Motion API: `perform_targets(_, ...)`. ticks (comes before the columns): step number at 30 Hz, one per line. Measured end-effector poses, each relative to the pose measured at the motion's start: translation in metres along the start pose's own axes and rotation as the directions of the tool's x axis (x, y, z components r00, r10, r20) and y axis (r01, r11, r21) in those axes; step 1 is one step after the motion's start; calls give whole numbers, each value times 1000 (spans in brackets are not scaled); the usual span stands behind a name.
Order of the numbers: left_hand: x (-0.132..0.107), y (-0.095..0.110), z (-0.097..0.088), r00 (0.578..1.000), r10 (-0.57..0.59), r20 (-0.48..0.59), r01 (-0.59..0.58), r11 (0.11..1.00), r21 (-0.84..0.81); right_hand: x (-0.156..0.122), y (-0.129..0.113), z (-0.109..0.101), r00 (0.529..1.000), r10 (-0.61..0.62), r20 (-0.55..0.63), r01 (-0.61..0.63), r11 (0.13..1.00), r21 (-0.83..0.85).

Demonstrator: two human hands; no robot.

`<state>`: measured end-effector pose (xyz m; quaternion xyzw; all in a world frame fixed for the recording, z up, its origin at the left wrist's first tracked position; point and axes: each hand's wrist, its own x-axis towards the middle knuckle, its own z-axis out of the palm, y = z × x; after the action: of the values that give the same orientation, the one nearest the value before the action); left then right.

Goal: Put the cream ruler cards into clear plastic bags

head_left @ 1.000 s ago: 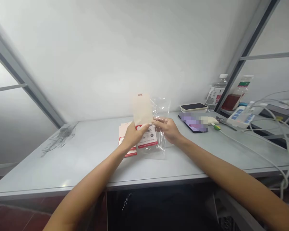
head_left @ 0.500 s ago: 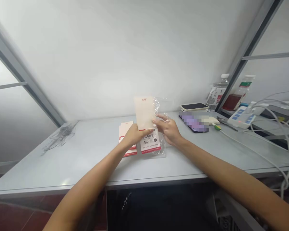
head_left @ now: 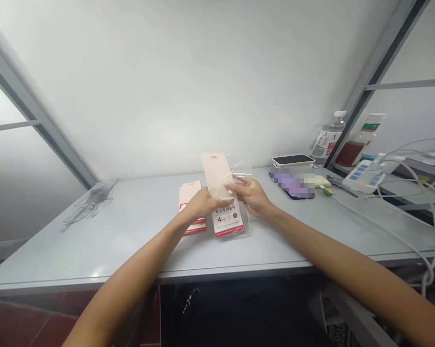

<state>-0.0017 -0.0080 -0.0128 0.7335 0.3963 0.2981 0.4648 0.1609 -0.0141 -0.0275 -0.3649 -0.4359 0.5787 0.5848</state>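
Just right of the card stack (head_left: 191, 189) on the grey desk (head_left: 138, 217), I have the left hand (head_left: 203, 203) gripping a printed card (head_left: 217, 176) around its middle, thumb across the front. The right hand (head_left: 251, 195) pinches a clear plastic sleeve (head_left: 247, 227) by the card's right edge; I can't tell whether the card sits inside. The limp film could buckle or catch a corner if they meet askew; squeezing hard could crease the card; a low left wrist could nudge the stack.
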Motion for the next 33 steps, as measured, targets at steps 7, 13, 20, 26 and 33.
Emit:
perform_targets(7, -1, 7, -10, 994, 67, 87, -63, 997, -54, 1, -4, -2, 1000, -8, 12, 7, 997, 81)
perform_targets(13, -1, 10, -17, 979, 45, 199, -43, 999, -17, -2, -1, 0, 1000, -9, 3, 9, 993, 119)
perform_targets(20, -2, 5, -12, 993, 42, 112, -50, 996, 73, 0, 0, 0, 996, -79, 29, 80, 997, -14)
perform_targets(26, -1, 18, -16, 966, 159, -202, -200, 959, -201, -1, -13, -8, 979, -172, 114, 189, 967, -170)
perform_targets(33, 3, 15, -21, 926, 131, -354, -249, 916, -313, -11, -18, -5, 967, -91, 238, 156, 950, -271)
